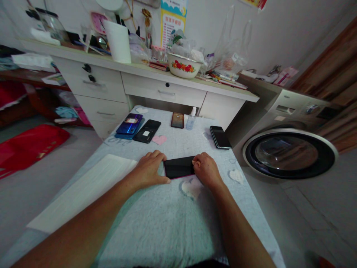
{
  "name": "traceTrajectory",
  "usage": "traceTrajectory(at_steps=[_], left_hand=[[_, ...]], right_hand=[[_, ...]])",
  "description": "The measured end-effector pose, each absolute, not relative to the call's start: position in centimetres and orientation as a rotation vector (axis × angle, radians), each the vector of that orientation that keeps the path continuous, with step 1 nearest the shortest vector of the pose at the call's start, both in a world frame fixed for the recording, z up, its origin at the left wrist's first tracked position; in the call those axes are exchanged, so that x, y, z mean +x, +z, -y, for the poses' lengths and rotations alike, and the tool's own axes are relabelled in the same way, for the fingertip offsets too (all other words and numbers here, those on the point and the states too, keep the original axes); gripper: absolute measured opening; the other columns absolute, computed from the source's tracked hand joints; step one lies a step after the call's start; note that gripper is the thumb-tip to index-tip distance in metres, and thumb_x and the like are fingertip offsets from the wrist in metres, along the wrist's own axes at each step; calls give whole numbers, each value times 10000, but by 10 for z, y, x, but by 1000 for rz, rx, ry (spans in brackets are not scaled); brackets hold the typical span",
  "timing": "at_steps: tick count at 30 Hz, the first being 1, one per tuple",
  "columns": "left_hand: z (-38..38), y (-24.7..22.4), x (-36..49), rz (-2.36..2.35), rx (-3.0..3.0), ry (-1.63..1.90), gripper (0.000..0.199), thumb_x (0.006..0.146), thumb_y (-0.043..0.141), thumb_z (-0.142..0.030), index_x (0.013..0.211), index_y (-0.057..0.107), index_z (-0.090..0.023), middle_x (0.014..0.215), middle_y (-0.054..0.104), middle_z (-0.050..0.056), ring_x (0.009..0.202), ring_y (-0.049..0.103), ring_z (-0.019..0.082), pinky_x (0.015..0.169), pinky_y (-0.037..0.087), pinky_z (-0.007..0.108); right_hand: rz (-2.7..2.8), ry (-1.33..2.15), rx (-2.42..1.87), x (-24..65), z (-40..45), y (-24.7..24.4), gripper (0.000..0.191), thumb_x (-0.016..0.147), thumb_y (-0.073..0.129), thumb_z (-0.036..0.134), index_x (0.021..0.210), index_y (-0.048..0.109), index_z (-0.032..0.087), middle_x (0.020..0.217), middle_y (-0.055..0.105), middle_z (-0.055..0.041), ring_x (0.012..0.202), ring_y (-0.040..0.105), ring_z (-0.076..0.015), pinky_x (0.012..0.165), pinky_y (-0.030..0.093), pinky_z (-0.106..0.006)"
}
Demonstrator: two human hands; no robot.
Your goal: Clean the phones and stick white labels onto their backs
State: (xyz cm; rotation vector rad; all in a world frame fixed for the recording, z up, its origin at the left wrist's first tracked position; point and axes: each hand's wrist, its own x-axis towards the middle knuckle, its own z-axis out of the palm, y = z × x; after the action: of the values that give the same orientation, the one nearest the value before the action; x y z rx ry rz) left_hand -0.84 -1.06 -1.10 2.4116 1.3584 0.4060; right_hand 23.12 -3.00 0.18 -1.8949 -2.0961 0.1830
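Observation:
A smartphone (180, 167) with a dark screen lies face up on the cloth-covered table (167, 223), its long side running left to right. My left hand (150, 169) grips its left end, the thumb at the near corner and the fingers at the far one. Curled into a loose fist, my right hand (206, 170) presses on the right end of the screen. Its fingertips are pinched together, and whatever they may hold is too small to make out. A long white sheet (83, 193) lies flat beneath my left forearm.
Beyond my hands are a blue phone (129, 124), a black phone (147, 131), a small brown-screened phone (177, 120), a clear spray bottle (191, 120) and a stack of dark phones (220, 137). A white desk (164, 87) stands behind, a washing machine (290, 130) at right.

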Motion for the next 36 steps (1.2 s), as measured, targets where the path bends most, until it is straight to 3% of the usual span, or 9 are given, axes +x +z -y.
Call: traceTrajectory(at_steps=[36], left_hand=[[11, -10, -9, -1354, 2387, 424, 594, 550, 754, -538, 1018, 555, -232, 1067, 551, 58, 1005, 508, 287, 849, 403, 373]], right_hand=[[1942, 91, -2087, 247, 25, 1, 156, 851, 535, 225, 861, 687, 189, 890, 629, -56, 811, 557, -162, 700, 345, -258]])
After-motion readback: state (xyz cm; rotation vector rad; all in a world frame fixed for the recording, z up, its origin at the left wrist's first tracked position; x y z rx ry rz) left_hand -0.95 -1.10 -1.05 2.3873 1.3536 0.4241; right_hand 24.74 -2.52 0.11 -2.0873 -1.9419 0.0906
